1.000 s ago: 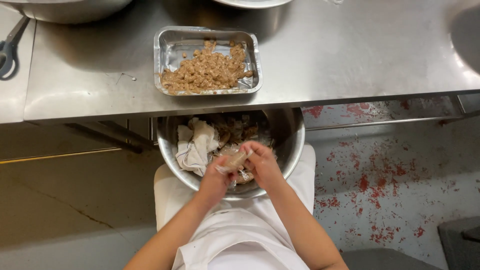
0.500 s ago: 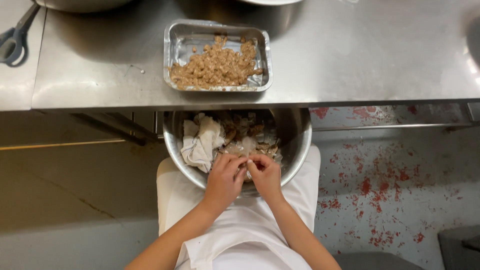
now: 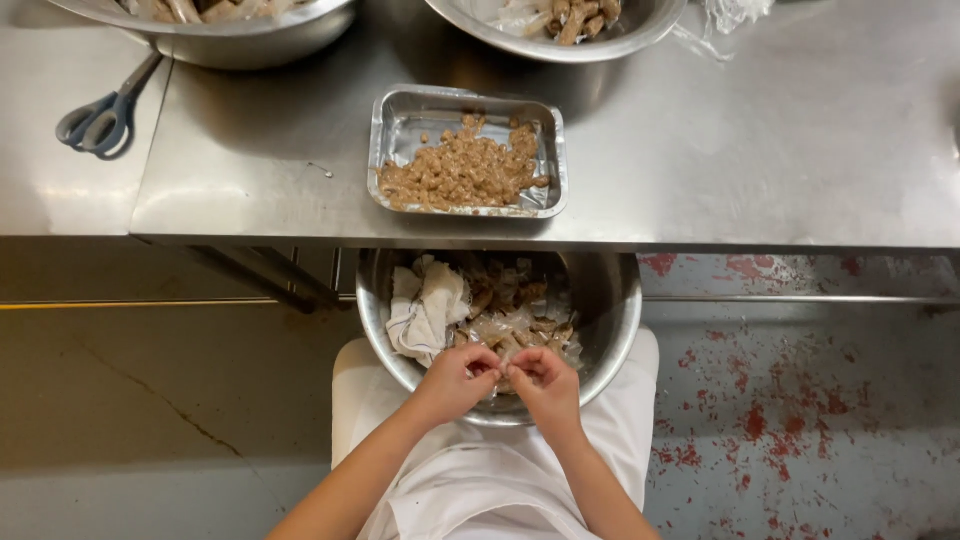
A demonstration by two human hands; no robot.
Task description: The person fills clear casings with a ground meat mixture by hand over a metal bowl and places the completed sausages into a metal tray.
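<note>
Nearest the camera, a white apron [image 3: 470, 490] covers the lap, and both forearms reach forward over it. A round steel bowl [image 3: 610, 320] rests on the lap, its far half tucked under the near edge of the steel table [image 3: 780, 150]. The left hand [image 3: 452, 382] and right hand [image 3: 545, 385] meet over the near rim of the bowl, fingertips curled in and pinched together on a small pale scrap [image 3: 497, 368] held between them; what it is cannot be told at this size. Inside the bowl lie brown and translucent pieces [image 3: 520, 320], with a crumpled white cloth [image 3: 425, 312] against its left wall. On the table, just beyond the near edge and directly above the bowl, sits a rectangular foil tray [image 3: 545, 120] partly filled with small light-brown bits [image 3: 460, 172], heaped toward its near side. Toward the table's left edge lie scissors with blue-grey handles [image 3: 100, 118]. At the far edge, two large steel bowls are cut off by the frame: one far left [image 3: 260, 38], one at centre [image 3: 560, 40] holding brown pieces. Below the table on the right, the floor [image 3: 800, 420] shows red speckles.
</note>
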